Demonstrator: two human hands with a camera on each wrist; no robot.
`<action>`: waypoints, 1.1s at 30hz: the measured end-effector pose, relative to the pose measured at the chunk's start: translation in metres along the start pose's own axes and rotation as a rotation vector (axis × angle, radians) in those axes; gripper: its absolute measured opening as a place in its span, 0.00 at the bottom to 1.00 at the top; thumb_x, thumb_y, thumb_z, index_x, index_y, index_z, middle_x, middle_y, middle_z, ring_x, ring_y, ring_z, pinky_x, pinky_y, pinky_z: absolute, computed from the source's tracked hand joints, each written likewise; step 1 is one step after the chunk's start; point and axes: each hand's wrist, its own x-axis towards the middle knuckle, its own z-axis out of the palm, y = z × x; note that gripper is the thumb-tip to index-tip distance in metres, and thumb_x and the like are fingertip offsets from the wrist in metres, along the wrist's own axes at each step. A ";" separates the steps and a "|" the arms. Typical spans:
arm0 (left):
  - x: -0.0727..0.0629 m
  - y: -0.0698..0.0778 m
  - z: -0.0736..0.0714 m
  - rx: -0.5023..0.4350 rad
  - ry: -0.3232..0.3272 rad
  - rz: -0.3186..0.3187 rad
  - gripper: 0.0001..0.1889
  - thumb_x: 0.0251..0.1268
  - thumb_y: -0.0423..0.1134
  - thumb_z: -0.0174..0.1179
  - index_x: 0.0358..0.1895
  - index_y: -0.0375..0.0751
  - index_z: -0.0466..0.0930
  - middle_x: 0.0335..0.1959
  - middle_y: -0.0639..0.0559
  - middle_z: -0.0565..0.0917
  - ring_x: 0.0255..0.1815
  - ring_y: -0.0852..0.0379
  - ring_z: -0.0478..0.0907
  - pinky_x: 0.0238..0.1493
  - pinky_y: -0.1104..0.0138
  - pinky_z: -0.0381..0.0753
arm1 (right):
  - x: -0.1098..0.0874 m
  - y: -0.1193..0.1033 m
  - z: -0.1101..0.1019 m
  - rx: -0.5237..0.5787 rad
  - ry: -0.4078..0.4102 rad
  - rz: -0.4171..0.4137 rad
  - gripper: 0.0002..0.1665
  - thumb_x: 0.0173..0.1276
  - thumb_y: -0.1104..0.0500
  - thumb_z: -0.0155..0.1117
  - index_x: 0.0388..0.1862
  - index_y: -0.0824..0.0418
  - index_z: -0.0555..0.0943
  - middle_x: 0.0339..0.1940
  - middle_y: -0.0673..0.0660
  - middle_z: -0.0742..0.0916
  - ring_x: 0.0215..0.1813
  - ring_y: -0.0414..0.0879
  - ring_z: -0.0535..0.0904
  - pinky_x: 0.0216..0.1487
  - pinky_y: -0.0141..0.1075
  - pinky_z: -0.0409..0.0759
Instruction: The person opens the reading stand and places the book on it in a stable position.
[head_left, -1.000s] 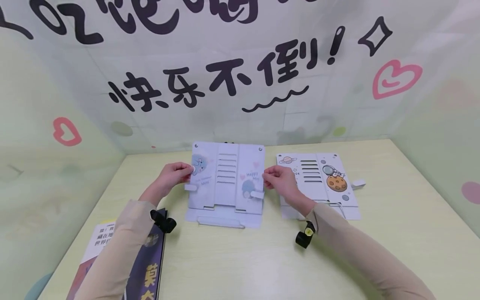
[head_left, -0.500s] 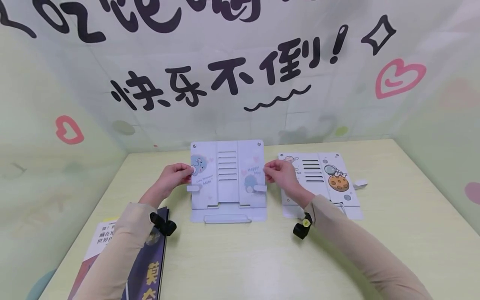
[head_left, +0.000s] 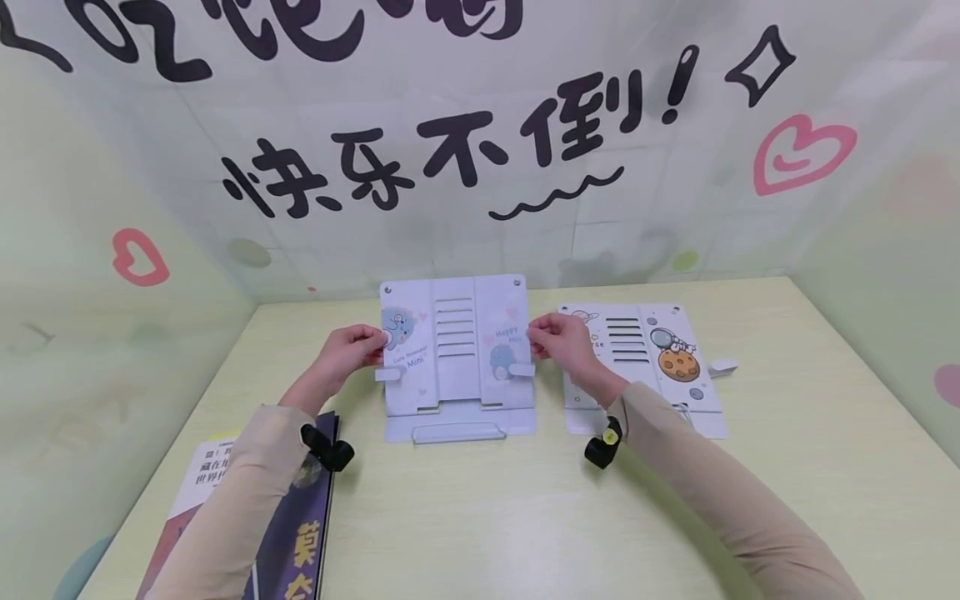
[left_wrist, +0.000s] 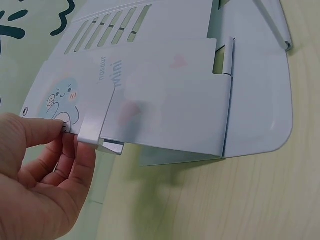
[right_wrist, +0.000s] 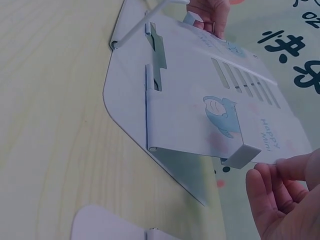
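Note:
A white metal book stand (head_left: 456, 375) with a pale blue dinosaur print stands tilted back on the table, its slotted panel raised off the base. My left hand (head_left: 349, 354) pinches its left edge between thumb and fingers, just above the small side clip (left_wrist: 97, 122). On the opposite edge my right hand (head_left: 561, 342) pinches the panel above the other clip (right_wrist: 242, 155). In both wrist views the panel slants up from the flat base (left_wrist: 262, 100), with a gap beneath it. A wire bar (head_left: 459, 432) lies along the front of the base.
To the right stands a second white book stand (head_left: 678, 396) with an astronaut print, partly behind my right forearm. Several books (head_left: 300, 517) lie at the front left, partly under my left sleeve. A printed backdrop (head_left: 420, 242) rises behind the table (head_left: 480, 517).
Both hands have turned the book stand slightly so it now faces more squarely forward, its base shifting a little right. The grip on both edges stays the same.

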 end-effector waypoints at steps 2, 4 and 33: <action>0.000 0.000 0.000 0.005 0.006 0.001 0.13 0.70 0.37 0.52 0.48 0.29 0.72 0.38 0.47 0.76 0.33 0.60 0.76 0.39 0.74 0.79 | 0.001 0.000 0.000 0.002 -0.001 0.004 0.08 0.64 0.68 0.60 0.42 0.72 0.78 0.28 0.58 0.82 0.26 0.41 0.77 0.30 0.30 0.81; 0.000 0.000 0.000 0.006 0.010 0.005 0.13 0.70 0.37 0.52 0.49 0.28 0.71 0.39 0.46 0.76 0.33 0.60 0.76 0.40 0.74 0.79 | 0.001 0.000 0.001 0.001 -0.002 0.007 0.09 0.65 0.68 0.60 0.42 0.72 0.78 0.29 0.58 0.82 0.27 0.41 0.77 0.30 0.30 0.81; -0.025 -0.011 -0.026 -0.038 0.056 0.056 0.20 0.71 0.39 0.51 0.55 0.22 0.66 0.45 0.37 0.77 0.35 0.65 0.78 0.44 0.71 0.80 | -0.023 -0.009 0.006 0.076 0.042 -0.213 0.07 0.64 0.66 0.62 0.37 0.71 0.77 0.26 0.56 0.81 0.28 0.45 0.78 0.35 0.36 0.83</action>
